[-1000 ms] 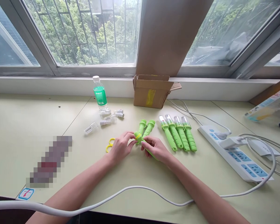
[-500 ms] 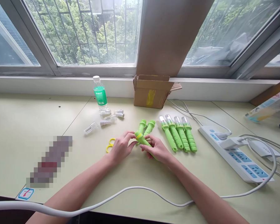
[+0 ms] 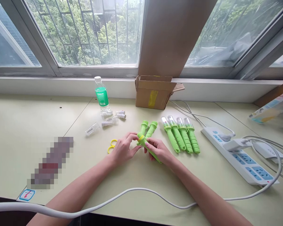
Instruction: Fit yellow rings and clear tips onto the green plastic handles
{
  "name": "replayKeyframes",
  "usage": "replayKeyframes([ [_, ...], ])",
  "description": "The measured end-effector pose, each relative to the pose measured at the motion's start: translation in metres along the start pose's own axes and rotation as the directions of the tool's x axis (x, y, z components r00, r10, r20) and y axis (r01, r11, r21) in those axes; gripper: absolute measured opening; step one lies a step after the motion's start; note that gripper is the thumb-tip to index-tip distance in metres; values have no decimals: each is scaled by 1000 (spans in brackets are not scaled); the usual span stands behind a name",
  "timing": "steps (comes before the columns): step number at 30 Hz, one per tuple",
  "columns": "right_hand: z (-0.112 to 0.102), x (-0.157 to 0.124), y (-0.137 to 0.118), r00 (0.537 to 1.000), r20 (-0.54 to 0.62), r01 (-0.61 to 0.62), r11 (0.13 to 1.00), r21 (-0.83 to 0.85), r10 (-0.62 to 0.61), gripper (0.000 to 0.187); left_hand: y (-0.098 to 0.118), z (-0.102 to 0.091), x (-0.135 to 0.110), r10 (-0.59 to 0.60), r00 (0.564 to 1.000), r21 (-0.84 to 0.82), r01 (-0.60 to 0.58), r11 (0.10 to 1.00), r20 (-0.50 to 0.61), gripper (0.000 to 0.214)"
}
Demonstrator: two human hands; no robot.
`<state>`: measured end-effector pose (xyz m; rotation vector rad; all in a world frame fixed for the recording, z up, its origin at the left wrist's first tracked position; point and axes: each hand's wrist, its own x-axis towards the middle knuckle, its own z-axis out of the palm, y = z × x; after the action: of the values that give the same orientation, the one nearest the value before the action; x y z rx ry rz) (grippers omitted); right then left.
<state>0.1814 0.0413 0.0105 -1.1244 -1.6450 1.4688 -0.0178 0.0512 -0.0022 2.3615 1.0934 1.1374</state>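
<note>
My right hand (image 3: pixel 160 152) is wrapped around a green flashlight handle (image 3: pixel 154 154), which slants with its threaded end up and to the left. A yellow ring (image 3: pixel 141 138) circles the neck of that end. My left hand (image 3: pixel 125 147) pinches at the neck, index finger and thumb against the ring and the green plastic. Just left of my left hand, two loose yellow rings (image 3: pixel 111 149) lie on the table, partly covered by it. Behind the held piece rest two more green handles (image 3: pixel 152 128) without caps, threaded ends away from me.
Several green flashlights with clear caps (image 3: pixel 182 138) lie in a row to the right. Clear caps and white inserts (image 3: pixel 109 121) lie near a water bottle (image 3: pixel 102 96). A cardboard box (image 3: pixel 153 92) stands at the back. A power strip (image 3: pixel 240 157) and white cable (image 3: pixel 141 189) are nearby.
My right hand's grip has shifted slightly, its thumb now further along the green flashlight handle. The left fingers stay at the ringed neck.
</note>
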Motion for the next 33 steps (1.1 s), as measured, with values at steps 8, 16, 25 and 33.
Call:
replayKeyframes([
  [8, 2, 2, 8, 994, -98, -48, 999, -21, 45, 33, -7, 5, -2, 3, 1000, 22, -3, 1000, -24, 10],
  [16, 3, -1, 1, 1000, -20, 6, 1000, -12, -6, 32, -2, 1, -1, 3, 999, 29, -2, 1000, -37, 12],
  [25, 2, 1, 3, 994, -86, -67, 998, -18, 65, 34, -4, 4, -1, -5, 1000, 41, 6, 999, -25, 10],
  [33, 5, 1, 5, 996, -81, -47, 998, 36, 50, 31, -4, 1, 0, -11, 1000, 49, 11, 999, -5, 12],
])
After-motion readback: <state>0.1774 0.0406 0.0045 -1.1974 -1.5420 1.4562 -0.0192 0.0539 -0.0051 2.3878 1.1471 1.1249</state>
